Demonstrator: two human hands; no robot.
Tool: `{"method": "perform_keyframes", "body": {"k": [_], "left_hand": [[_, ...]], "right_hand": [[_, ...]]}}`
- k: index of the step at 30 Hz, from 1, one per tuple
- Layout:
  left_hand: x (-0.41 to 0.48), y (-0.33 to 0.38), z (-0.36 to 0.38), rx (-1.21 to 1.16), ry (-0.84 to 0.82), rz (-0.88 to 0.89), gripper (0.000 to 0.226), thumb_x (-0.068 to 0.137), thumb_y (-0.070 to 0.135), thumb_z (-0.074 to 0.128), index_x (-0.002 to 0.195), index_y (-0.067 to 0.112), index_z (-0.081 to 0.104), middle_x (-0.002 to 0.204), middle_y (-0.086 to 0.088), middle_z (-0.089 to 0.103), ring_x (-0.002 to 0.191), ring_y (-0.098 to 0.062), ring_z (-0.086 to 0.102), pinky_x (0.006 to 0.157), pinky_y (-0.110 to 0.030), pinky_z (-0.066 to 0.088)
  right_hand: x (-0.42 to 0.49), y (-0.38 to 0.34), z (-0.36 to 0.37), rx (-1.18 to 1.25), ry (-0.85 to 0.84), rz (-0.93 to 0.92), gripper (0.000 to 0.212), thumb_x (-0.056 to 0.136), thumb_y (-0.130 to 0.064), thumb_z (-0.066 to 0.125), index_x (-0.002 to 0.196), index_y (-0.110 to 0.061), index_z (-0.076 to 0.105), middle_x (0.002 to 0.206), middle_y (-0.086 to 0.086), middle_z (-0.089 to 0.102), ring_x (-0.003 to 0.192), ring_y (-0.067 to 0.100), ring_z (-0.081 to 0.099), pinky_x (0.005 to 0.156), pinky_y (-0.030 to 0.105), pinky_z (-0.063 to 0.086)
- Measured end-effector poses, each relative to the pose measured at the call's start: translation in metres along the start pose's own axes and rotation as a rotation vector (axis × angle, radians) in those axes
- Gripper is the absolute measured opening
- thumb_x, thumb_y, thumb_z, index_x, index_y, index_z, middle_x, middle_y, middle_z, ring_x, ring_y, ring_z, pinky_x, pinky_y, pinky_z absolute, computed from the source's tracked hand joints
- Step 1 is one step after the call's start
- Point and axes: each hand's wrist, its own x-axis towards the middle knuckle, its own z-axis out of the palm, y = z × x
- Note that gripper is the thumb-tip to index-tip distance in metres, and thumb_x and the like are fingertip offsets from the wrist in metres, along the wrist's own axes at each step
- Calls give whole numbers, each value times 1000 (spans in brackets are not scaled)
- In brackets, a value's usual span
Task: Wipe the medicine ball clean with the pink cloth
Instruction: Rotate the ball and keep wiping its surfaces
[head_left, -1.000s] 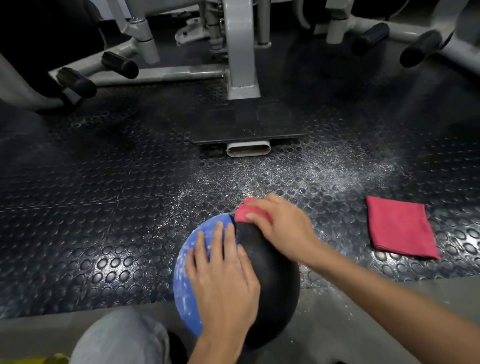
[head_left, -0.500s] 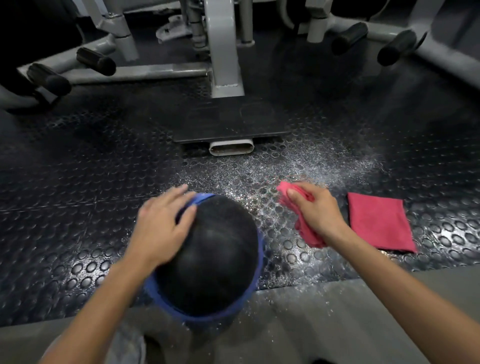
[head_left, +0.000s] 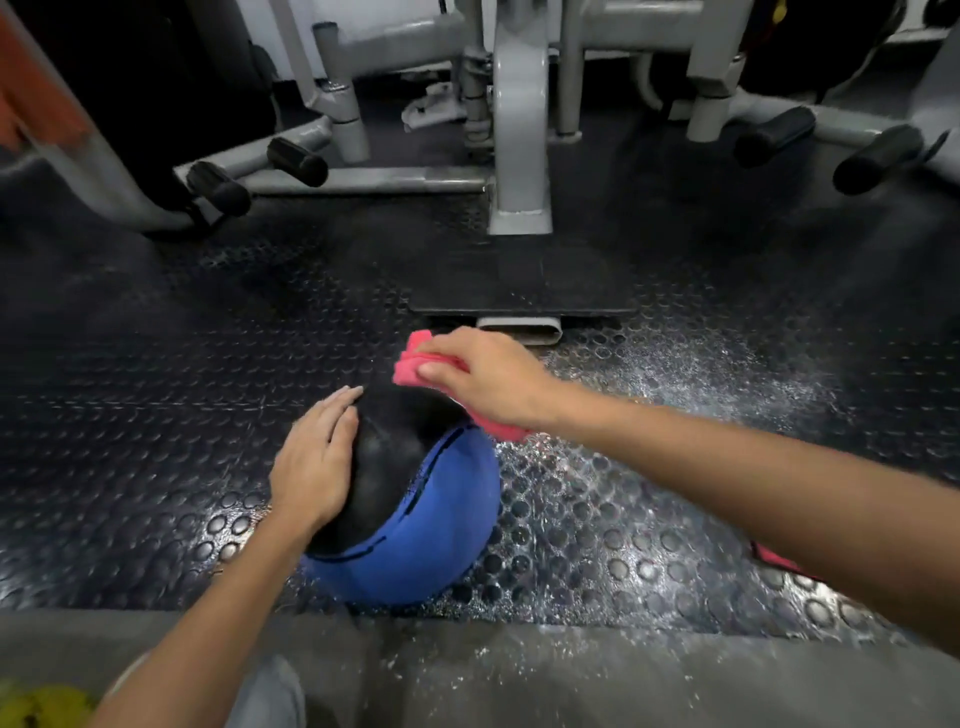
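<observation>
The medicine ball (head_left: 436, 519), blue with a black panel, rests on the studded black rubber floor in front of me. Its black panel faces up and away. My left hand (head_left: 317, 462) lies flat on the ball's left side, fingers together, pressing on the black part. My right hand (head_left: 483, 379) grips a bunched pink cloth (head_left: 415, 364) and holds it against the ball's far top edge. A tail of the cloth hangs out below my wrist on the ball's right side.
A second pink cloth (head_left: 774, 558) lies on the floor to the right, mostly hidden under my right forearm. Grey gym machine frames (head_left: 519, 156) with black foot pegs stand beyond the ball. White dust speckles the floor (head_left: 701, 374) at right. A grey concrete strip (head_left: 519, 675) runs along the near edge.
My right hand has come back from the floor at right onto the ball's far top with the cloth. The ball has been turned, so the blue half now faces me. My left hand shifted lower left.
</observation>
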Motion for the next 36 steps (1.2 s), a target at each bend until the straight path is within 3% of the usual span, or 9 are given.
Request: {"method": "perform_keyframes", "body": {"k": [3,6,12,15,19,22,27,31,36], "left_hand": [[7,6,6,37,18,-56,38,100,30,32,135,27,48,144,6,43,136,-16,33,110,-37,26],[8,13,10,53,52,-123,39,99,32,29,132,32,49,142,11,44,133,-14,36,108,-38,29],[-16,25,17,54,111,-113,39,99,29,27,130,35,50,143,15,42,134,-12,32,109,-40,26],[-30,44,21,160,87,-126,41,99,34,25,136,39,42,147,18,33,136,-12,26,109,-44,21],[-59,60,12,280,-19,-38,42,98,35,28,138,42,37,148,21,30,129,-15,30,102,-45,26],[-69,63,-3,337,-105,116,41,95,26,37,135,34,45,145,9,40,124,-24,37,104,-37,30],[-66,58,-32,207,-258,119,34,92,15,47,123,20,59,128,-7,57,119,-28,51,94,-31,38],[-71,53,-39,234,-401,1,43,97,29,43,138,15,42,144,-6,42,131,-24,39,100,-26,30],[-66,54,-30,154,-417,9,48,99,39,37,143,21,35,150,-1,32,137,-20,30,107,-26,22]], "right_hand": [[30,-5,47,-21,-30,122,35,89,-53,43,120,-41,54,123,-4,57,117,26,50,95,47,38],[20,-18,70,-92,141,250,33,89,-55,42,118,-42,53,120,-7,54,115,24,45,93,48,29],[-64,-32,104,-37,600,139,28,85,-50,47,103,-38,64,115,-15,61,106,25,52,88,50,35],[-56,-15,85,69,492,294,30,89,-50,47,115,-40,59,122,-14,55,110,21,42,85,39,30],[-52,1,67,164,467,525,33,91,-48,46,121,-38,54,124,-6,53,116,26,39,94,44,27],[-63,1,59,237,457,612,35,90,-47,49,124,-36,53,125,-1,55,122,26,36,99,44,24],[-84,-1,59,247,428,570,42,88,-53,49,126,-36,52,125,3,57,125,28,36,103,46,24],[-90,-10,60,230,412,581,41,87,-54,49,125,-38,53,123,5,58,122,29,40,101,44,29],[-79,-13,72,107,445,478,39,89,-53,47,124,-37,53,122,-3,58,116,28,43,95,41,35]]}}
